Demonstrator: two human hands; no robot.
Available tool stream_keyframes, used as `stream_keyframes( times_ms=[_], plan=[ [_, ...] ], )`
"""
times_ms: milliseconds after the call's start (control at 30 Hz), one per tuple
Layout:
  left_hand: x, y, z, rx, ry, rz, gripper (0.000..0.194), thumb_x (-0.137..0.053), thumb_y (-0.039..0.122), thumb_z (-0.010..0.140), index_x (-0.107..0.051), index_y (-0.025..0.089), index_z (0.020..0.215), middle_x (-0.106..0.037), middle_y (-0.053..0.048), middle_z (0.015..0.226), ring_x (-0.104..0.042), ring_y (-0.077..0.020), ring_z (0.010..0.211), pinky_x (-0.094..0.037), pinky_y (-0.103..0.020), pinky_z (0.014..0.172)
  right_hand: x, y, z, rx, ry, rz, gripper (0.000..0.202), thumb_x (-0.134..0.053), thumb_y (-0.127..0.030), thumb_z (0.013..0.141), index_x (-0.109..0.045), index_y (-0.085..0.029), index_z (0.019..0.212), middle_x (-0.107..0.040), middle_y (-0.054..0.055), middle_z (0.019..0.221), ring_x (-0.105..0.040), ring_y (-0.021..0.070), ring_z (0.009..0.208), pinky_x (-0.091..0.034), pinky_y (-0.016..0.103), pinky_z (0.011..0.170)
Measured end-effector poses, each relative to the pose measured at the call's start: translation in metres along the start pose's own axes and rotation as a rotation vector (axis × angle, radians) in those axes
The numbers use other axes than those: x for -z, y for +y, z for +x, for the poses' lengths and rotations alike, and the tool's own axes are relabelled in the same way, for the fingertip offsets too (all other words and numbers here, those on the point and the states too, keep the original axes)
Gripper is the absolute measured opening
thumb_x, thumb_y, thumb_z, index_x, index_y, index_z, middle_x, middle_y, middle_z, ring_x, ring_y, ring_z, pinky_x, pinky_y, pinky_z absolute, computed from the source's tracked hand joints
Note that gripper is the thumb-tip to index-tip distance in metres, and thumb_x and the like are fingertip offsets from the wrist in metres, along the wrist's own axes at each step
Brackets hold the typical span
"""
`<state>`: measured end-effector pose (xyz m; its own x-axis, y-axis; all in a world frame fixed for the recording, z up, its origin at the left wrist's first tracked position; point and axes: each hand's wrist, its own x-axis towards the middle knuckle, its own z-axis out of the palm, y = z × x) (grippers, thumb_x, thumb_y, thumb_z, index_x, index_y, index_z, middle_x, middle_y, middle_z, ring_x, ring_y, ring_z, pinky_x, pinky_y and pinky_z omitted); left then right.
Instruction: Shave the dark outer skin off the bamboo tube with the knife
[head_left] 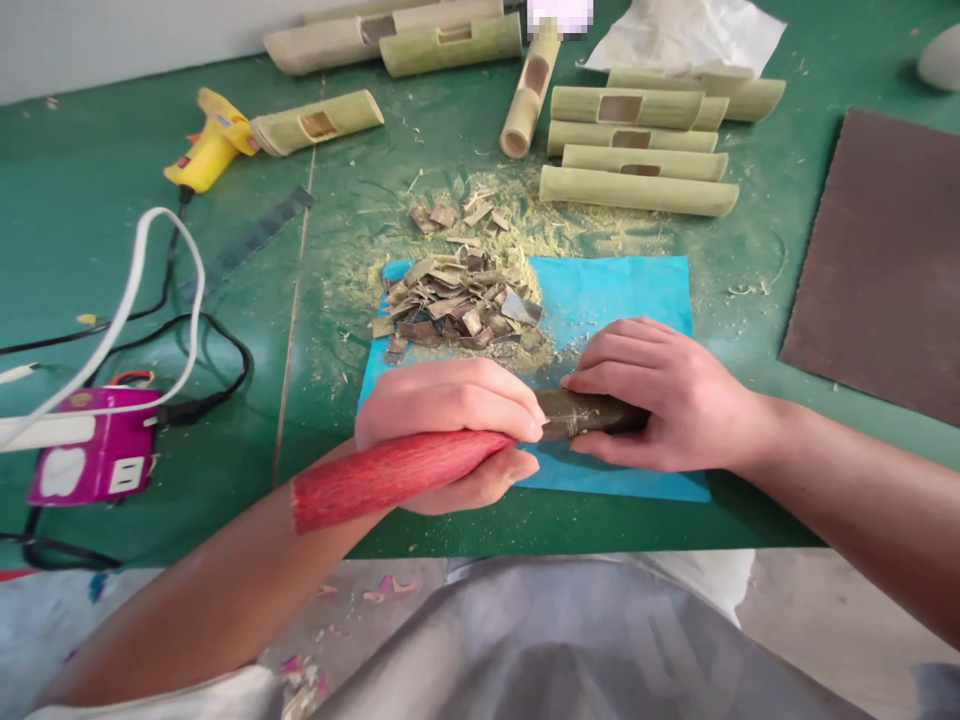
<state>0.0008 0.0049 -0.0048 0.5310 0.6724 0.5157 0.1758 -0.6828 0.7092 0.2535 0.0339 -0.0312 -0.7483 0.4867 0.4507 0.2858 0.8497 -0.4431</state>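
My left hand (457, 400) is closed around a red-handled tool (375, 485). Its thick wooden handle juts back over my wrist, and the working end is hidden by my fingers. My right hand (667, 395) grips a dark brown piece of bamboo (585, 412) between thumb and fingers, low over a blue sheet (615, 290). The fingertips of my left hand meet the near end of that piece. Just beyond, a heap of flat bamboo chips (457, 300) covers the sheet's left corner, with pale sawdust around it.
Cut bamboo tubes (637, 190) with square openings lie at the back right, more (450, 45) at the back left. A yellow glue gun (206, 145) rests by one tube. Cables and a purple power adapter (97, 450) occupy the left; a brown mat (885, 260) lies right.
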Motion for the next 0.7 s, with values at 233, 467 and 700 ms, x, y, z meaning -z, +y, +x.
stream_keyframes(
  times_ms=[233, 467, 700],
  plan=[
    [0.0008, 0.0021, -0.0007, 0.018, -0.052, -0.002, 0.009, -0.075, 0.026, 0.092, -0.071, 0.018, 0.094, -0.08, -0.006, 0.09, -0.078, -0.0141, 0.08, -0.065, -0.022, 0.073, -0.0009, -0.0003, -0.0003, -0.002, 0.005, 0.007, 0.031, -0.071, -0.041, 0.092, -0.073, -0.011, 0.095, -0.075, 0.013, 0.09, -0.071, 0.0264, 0.081, -0.054, 0.04, 0.073],
    [0.0025, 0.001, -0.0004, 0.007, -0.079, 0.005, 0.008, -0.075, 0.025, 0.092, -0.071, 0.019, 0.096, -0.081, -0.006, 0.091, -0.078, -0.0139, 0.08, -0.065, -0.022, 0.073, -0.0016, 0.0005, -0.0002, -0.001, 0.009, 0.009, 0.032, -0.069, -0.043, 0.093, -0.073, -0.011, 0.097, -0.075, 0.012, 0.09, -0.07, 0.026, 0.082, -0.055, 0.041, 0.074],
    [-0.0017, 0.0049, 0.002, 0.004, -0.081, 0.059, 0.004, -0.073, 0.015, 0.089, -0.07, 0.016, 0.091, -0.079, -0.005, 0.088, -0.075, -0.0111, 0.078, -0.062, -0.02, 0.074, -0.0016, 0.0002, -0.0006, 0.001, 0.015, 0.011, 0.033, -0.069, -0.043, 0.093, -0.073, -0.01, 0.096, -0.074, 0.013, 0.09, -0.07, 0.0266, 0.082, -0.054, 0.041, 0.074]
  ],
)
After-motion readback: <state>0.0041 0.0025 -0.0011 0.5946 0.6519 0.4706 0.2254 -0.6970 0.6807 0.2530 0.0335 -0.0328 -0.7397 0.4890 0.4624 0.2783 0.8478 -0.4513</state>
